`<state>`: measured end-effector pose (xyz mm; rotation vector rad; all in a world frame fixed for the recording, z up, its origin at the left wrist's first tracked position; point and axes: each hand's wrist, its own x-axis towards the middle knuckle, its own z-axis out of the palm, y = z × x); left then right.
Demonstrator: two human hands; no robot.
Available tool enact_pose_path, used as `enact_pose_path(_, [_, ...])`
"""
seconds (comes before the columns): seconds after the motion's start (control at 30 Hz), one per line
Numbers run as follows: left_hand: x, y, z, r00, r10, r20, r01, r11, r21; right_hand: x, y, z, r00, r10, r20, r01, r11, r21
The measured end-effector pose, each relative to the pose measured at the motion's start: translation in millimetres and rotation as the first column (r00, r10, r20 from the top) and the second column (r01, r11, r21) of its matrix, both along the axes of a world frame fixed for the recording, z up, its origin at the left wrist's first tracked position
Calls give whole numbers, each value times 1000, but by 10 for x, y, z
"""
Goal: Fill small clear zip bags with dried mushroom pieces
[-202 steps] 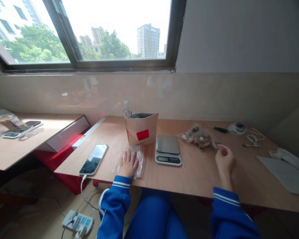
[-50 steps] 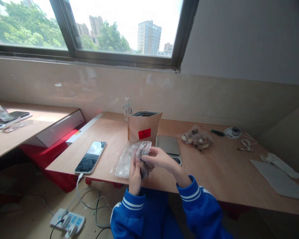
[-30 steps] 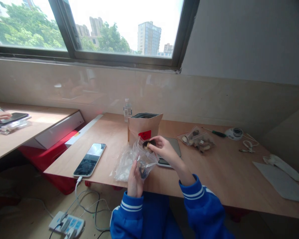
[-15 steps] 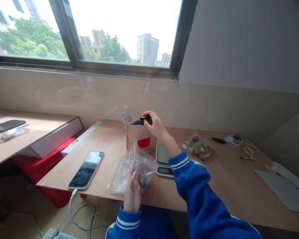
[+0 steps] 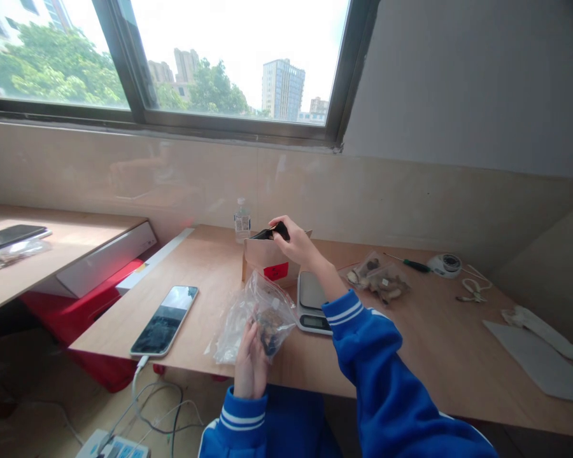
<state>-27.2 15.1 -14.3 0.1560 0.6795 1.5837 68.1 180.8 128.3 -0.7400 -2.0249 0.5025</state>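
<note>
My left hand is closed on a clear zip bag with dark brown and black pieces in it, near the table's front edge. Farther back stands an open cardboard box with a red label, black pieces showing at its top. My right hand reaches to the box's opening, its fingers pinched on a black, crinkled piece. Its exact kind I cannot make out. Below my right forearm lies a kitchen scale, partly covered by the arm, with a grey plate and a small display.
A phone on a charging cable lies at left. Behind the box stands a water bottle. To the right are filled clear bags, a screwdriver, a dome camera, a white cable and a grey sheet.
My right hand has shifted slightly at the box's top, still pinching the black piece. The left hand keeps hold of the bag. The whole view has moved a little.
</note>
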Motion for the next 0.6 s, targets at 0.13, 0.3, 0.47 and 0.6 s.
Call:
enact_pose_path(0.13, [6, -11, 22, 1000, -8, 2, 8, 998, 56, 41, -74, 21, 997, -39, 74, 33, 997, 70])
enact_pose_path(0.3, [23, -38, 65, 1000, 6, -25, -2, 986, 165, 194, -407, 13, 978, -195, -81, 207, 958, 196])
enact_pose_path(0.47, [39, -42, 43, 975, 45, -217, 9, 970, 241, 353, -859, -287, 998, 58, -9, -58, 970, -238])
enact_pose_path(0.6, [33, -36, -13, 935, 74, -347, 19, 966, 258, 429, -1043, -489, 988, 128, 83, -91, 931, -352])
